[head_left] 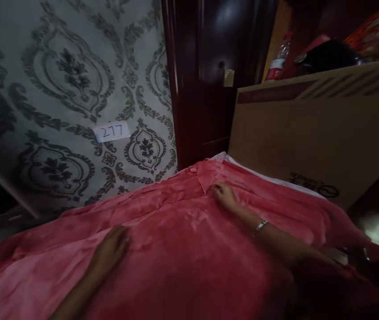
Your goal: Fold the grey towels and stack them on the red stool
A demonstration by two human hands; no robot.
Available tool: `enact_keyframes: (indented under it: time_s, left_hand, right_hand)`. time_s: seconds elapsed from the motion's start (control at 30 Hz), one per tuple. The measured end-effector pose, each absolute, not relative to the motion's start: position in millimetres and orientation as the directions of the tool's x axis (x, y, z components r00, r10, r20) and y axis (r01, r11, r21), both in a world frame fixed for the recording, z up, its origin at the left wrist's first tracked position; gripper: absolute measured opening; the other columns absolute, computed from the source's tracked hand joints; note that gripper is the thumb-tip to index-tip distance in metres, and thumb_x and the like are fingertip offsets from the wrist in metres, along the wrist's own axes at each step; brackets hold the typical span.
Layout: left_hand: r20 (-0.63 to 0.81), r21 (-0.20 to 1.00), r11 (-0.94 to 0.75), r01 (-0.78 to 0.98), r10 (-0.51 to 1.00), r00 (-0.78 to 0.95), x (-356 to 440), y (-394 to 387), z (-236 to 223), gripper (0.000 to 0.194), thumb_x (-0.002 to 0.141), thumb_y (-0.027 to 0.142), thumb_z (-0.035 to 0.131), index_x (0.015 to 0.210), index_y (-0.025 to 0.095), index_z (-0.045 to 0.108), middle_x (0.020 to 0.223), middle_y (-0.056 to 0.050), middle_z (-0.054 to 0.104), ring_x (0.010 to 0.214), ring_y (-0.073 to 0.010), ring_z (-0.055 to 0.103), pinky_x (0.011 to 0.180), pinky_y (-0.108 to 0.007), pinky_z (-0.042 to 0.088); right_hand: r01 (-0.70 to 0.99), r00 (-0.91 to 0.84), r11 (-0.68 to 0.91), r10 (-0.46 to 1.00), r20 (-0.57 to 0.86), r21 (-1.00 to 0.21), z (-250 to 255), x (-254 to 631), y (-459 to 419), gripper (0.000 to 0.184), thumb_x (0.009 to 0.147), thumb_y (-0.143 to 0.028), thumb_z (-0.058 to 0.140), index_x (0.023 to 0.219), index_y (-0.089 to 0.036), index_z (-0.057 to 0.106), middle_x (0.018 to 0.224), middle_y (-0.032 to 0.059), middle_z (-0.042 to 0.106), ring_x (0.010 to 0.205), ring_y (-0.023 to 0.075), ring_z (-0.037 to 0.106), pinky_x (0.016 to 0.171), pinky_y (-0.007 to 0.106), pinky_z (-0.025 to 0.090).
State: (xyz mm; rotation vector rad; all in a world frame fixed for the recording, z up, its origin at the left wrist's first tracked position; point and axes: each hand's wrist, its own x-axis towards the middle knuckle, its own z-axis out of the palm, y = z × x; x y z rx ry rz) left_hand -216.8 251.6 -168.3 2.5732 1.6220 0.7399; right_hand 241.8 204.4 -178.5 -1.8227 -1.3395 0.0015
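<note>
A pink plush blanket (183, 240) covers the surface in front of me, with wrinkles and a folded-over flap near its far corner. My left hand (111, 246) is low on the left part of the blanket, its fingers curled into the fabric and slightly blurred. Farther off, my right hand (224, 195) is closed by the flap, fingers bent together on the plush cloth. A silver bracelet (260, 228) circles my right wrist. Along the far right edge, a strip of white fabric (276, 180) shows from under the blanket.
A large cardboard box (312, 129) stands along the right side. Behind it are a bottle with a red cap (279, 60) and a black item (329, 57). A dark red wooden door (203, 89) and a patterned wall (76, 111) bearing a paper label "277" (112, 131) border the far side.
</note>
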Motion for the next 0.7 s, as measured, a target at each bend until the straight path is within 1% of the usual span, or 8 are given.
enact_keyframes:
  time_s: [0.07,0.17,0.3,0.37,0.47,0.53,0.63,0.7]
  left_hand:
    - [0.318,0.254,-0.552,0.794,0.823,0.471,-184,254,-174,0.043,0.090,0.038,0.046,0.121,0.021,0.070,0.128,-0.007,0.070,0.122,-0.0248,0.063,0.107,-0.036,0.048]
    - [0.235,0.197,-0.583,0.788,0.809,0.539,-133,252,-181,0.052,0.091,0.037,0.042,0.132,0.016,0.064,0.141,-0.012,0.061,0.131,-0.0266,0.056,0.112,-0.042,0.044]
    - [0.198,0.025,-0.517,0.856,0.841,0.503,-96,242,-194,0.056,0.092,0.035,0.040,0.143,0.017,0.056,0.152,-0.016,0.048,0.141,-0.0330,0.044,0.114,-0.056,0.035]
    - [0.196,-0.037,-0.509,0.860,0.840,0.506,-94,240,-200,0.057,0.093,0.034,0.038,0.145,0.018,0.054,0.153,-0.016,0.046,0.143,-0.0328,0.042,0.114,-0.057,0.033]
    - [0.189,-0.077,-0.521,0.850,0.830,0.525,-99,243,-204,0.057,0.092,0.035,0.037,0.144,0.021,0.055,0.154,-0.014,0.046,0.142,-0.0300,0.043,0.114,-0.054,0.034]
    - [0.203,-0.088,-0.521,0.849,0.825,0.528,-103,247,-205,0.057,0.091,0.035,0.038,0.143,0.022,0.057,0.152,-0.013,0.048,0.141,-0.0293,0.046,0.112,-0.052,0.037]
    - [0.224,-0.108,-0.535,0.838,0.808,0.544,-106,254,-208,0.057,0.090,0.036,0.038,0.140,0.022,0.060,0.150,-0.012,0.051,0.139,-0.0284,0.048,0.110,-0.050,0.040]
    - [0.237,-0.108,-0.539,0.835,0.802,0.549,-107,256,-210,0.057,0.090,0.038,0.036,0.139,0.022,0.061,0.149,-0.011,0.052,0.138,-0.0277,0.049,0.109,-0.048,0.041]
  right_hand:
    - [0.770,0.516,-0.157,0.722,0.461,-0.618,-165,284,204,0.046,0.083,-0.010,0.041,0.120,-0.012,0.067,0.125,0.0145,0.067,0.116,0.0246,0.061,0.104,0.042,0.047]
    - [0.736,0.624,-0.298,0.647,0.438,-0.608,-150,342,197,0.048,0.083,-0.009,0.041,0.124,-0.007,0.066,0.129,0.0194,0.064,0.123,0.0298,0.056,0.107,0.046,0.043]
    - [0.699,0.679,-0.414,0.639,0.361,-0.582,-141,391,196,0.044,0.086,-0.011,0.041,0.120,-0.006,0.070,0.122,0.0219,0.067,0.116,0.0327,0.062,0.100,0.044,0.047]
    - [0.704,0.667,-0.429,0.672,0.321,-0.565,-143,400,199,0.040,0.089,-0.013,0.042,0.116,-0.007,0.071,0.118,0.0218,0.069,0.110,0.0324,0.065,0.095,0.042,0.049]
    - [0.765,0.563,-0.354,0.774,0.290,-0.538,-157,390,202,0.033,0.087,-0.012,0.051,0.110,-0.014,0.074,0.116,0.0135,0.072,0.108,0.0256,0.066,0.095,0.031,0.047]
    - [0.846,0.403,-0.227,0.865,0.300,-0.482,-174,372,199,0.031,0.087,-0.013,0.054,0.108,-0.018,0.075,0.115,0.0079,0.073,0.106,0.0216,0.066,0.094,0.027,0.046]
    - [0.922,0.162,-0.030,0.935,0.314,-0.386,-196,351,190,0.030,0.091,-0.015,0.049,0.108,-0.020,0.074,0.111,0.0076,0.073,0.100,0.0212,0.067,0.090,0.029,0.048]
    - [0.914,0.135,0.017,0.930,0.342,-0.405,-200,352,187,0.032,0.092,-0.015,0.046,0.106,-0.021,0.074,0.108,0.0067,0.073,0.097,0.0205,0.067,0.088,0.029,0.049]
